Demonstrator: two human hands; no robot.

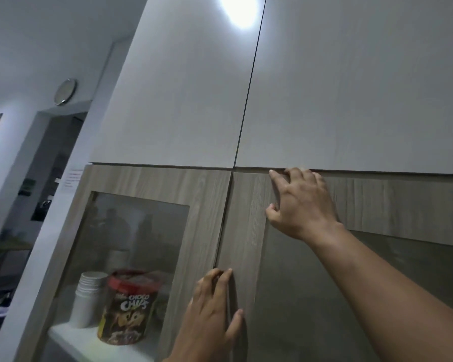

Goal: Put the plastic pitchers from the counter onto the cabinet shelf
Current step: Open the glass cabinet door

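No plastic pitcher shows in the head view. I look up at a wood-grain cabinet with two glass-panelled doors. My left hand (pixel 209 317) grips the left edge of the right cabinet door (pixel 246 231), fingers in the seam between the doors and thumb on the door's front. My right hand (pixel 301 202) is higher up, with its fingertips hooked over the top edge of the same door. The seam looks slightly wider near my left hand. The glass of the right door is dark, so what lies behind it is hidden.
Behind the left door (pixel 194 194), a white shelf (pixel 71 335) carries a stack of paper cups (pixel 88 299) and a red-lidded Choco Chips tub (pixel 131 307). White upper cabinet doors (pixel 351 87) sit directly above. A wall clock (pixel 65 91) and a doorway (pixel 45 178) are at left.
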